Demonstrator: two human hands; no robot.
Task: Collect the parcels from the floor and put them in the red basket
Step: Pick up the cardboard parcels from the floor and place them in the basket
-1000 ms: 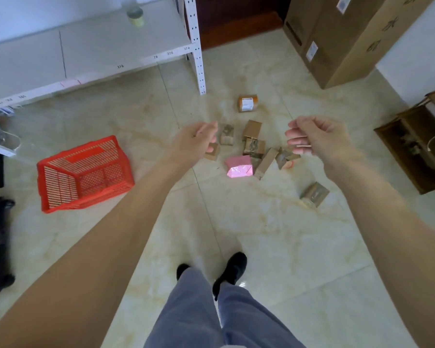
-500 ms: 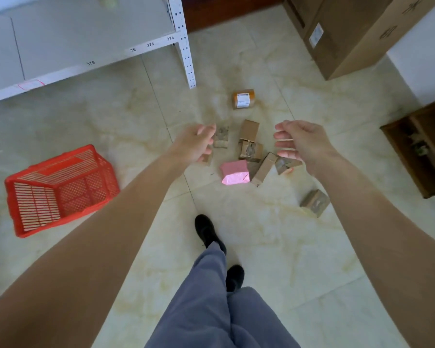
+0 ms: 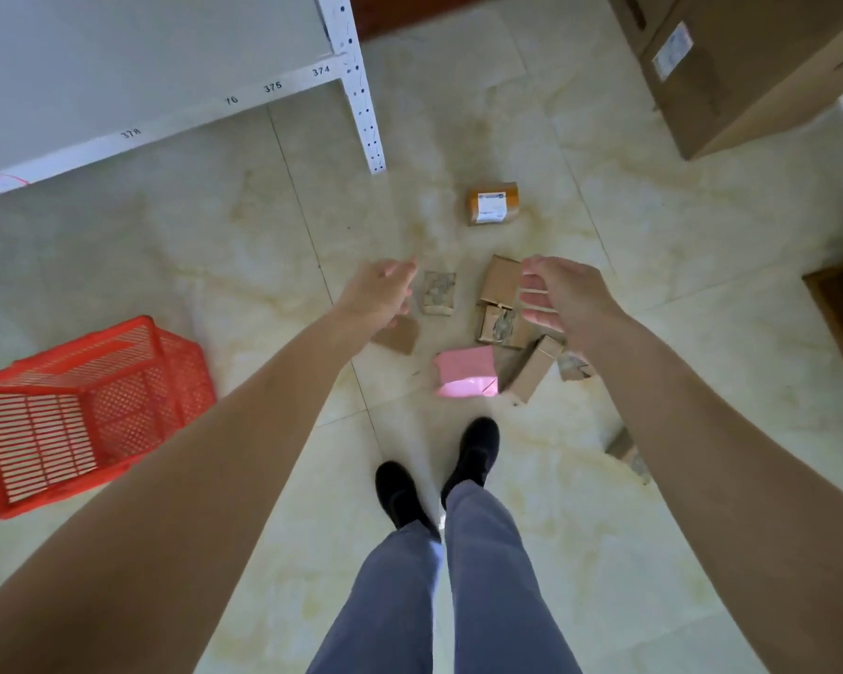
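Both grips, left hand (image 3: 378, 296) and right hand (image 3: 563, 296), loose, empty above parcels (image 3: 500, 304) on marbled tile floor (image 3: 264, 265).

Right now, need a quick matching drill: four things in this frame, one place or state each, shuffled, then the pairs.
Things
1. red plastic mesh basket
2. pink glossy mailer parcel
3. orange-brown parcel with a white label
4. left hand

Places or states
A. lies just ahead of the black shoes
B. open, holds nothing
C. no parcels in it, at the far left
D. alone, nearest the white shelf post

Pairs: 1-C, 2-A, 3-D, 4-B
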